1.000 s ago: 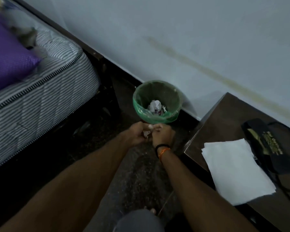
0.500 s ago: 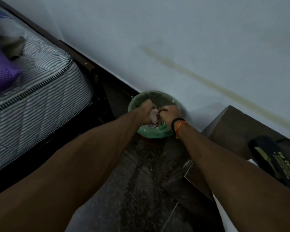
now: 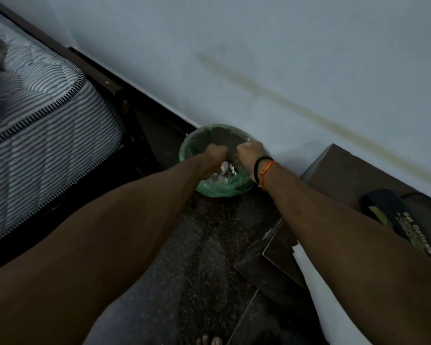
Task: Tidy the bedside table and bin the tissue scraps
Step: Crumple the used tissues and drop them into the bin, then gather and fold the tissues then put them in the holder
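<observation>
Fingers of both hands curl downward over the green-lined bin (image 3: pixel 210 189) at frame centre, left hand (image 3: pixel 215 155) and right hand (image 3: pixel 250 151) apart; whether either pinches anything, I cannot tell. White tissue scraps (image 3: pixel 222 174) lie inside the bin, below the hands. Bedside table (image 3: pixel 343 178) sits at right.

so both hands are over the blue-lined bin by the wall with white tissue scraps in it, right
Not quite: the head view shows the bin has a green liner, not blue. The rest holds: the left hand and right hand are over it by the wall, and white tissue scraps lie inside.
</observation>
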Demonstrator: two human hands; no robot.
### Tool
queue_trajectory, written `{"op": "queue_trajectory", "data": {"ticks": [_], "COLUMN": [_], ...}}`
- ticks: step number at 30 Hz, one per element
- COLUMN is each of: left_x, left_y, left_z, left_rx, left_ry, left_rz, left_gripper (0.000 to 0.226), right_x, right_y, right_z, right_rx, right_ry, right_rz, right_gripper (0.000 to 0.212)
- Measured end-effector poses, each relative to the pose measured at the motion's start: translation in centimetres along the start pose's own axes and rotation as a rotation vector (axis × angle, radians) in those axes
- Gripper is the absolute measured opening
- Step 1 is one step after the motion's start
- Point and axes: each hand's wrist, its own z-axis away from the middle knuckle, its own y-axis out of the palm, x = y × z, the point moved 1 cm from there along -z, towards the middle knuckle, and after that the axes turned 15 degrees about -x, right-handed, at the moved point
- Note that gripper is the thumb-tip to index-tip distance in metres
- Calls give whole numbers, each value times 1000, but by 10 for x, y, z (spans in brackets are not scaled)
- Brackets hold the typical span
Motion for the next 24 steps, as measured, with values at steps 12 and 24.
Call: {"op": "queue_trajectory", "data": {"ticks": [12, 24], "left_x": [-57, -108], "left_y": [8, 16], "left_z": [96, 222], "left_rx": [-152, 75], "left_ry": [796, 1012], "left_rz": [-394, -479], "left_gripper": [46, 20], "right_x": [-22, -103], "right_y": [-105, -245], "right_z": [78, 176], "right_rx": [-414, -668], "right_ry": [-509, -382], "right_rz": [223, 181], "right_gripper": [23, 24]}}
